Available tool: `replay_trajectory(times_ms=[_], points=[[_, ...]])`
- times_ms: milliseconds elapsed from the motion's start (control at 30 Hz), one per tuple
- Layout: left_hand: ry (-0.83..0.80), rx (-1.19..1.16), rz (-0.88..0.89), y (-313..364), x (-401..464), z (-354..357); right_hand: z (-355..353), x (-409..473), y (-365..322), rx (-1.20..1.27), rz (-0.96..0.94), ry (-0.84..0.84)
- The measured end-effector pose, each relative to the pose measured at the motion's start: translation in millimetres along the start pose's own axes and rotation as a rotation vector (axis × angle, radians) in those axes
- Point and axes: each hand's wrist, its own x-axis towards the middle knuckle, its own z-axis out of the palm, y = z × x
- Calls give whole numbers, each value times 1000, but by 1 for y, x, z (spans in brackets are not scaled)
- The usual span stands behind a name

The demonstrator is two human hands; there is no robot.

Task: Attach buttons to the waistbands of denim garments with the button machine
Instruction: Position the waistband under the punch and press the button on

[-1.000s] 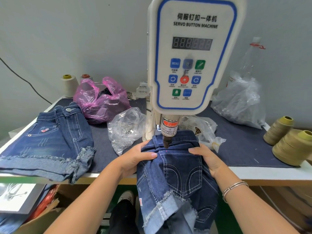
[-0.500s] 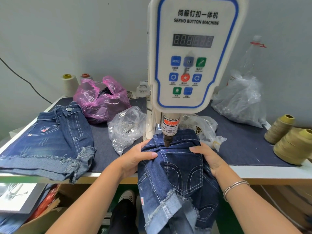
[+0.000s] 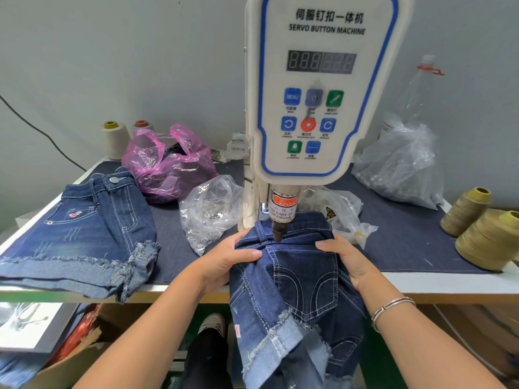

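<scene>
My left hand and right hand each grip the waistband of the dark blue frayed-hem denim shorts, fingers curled over the fabric. Between my hands the band lies under the dark metal punch of the white servo button machine. To my left lies a second pair of denim shorts, button fitted; beyond my left fingers, a clear bag of metal fasteners.

held shorts: dark-blue denim, white stitching, pale frayed hem | machine panel: white, blue border | bag: pink | thread cones: olive | table: navy cloth cover
</scene>
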Motion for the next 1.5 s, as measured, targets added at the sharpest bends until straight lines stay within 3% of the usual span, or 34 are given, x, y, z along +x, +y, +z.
replay_trajectory(times_ms=[833,1133,1333,1500], points=[[-12,-5,-35,4,-3,0,7,-7,-3,-32,39,14],[-55,190,-19,20,-11,0,23,-32,6,-93,90,44],[28,327,-90,26,-14,-2,45,-46,-1,-123,161,61],[-74,256,-157,41,-32,-11,70,-55,1,-90,318,-11]])
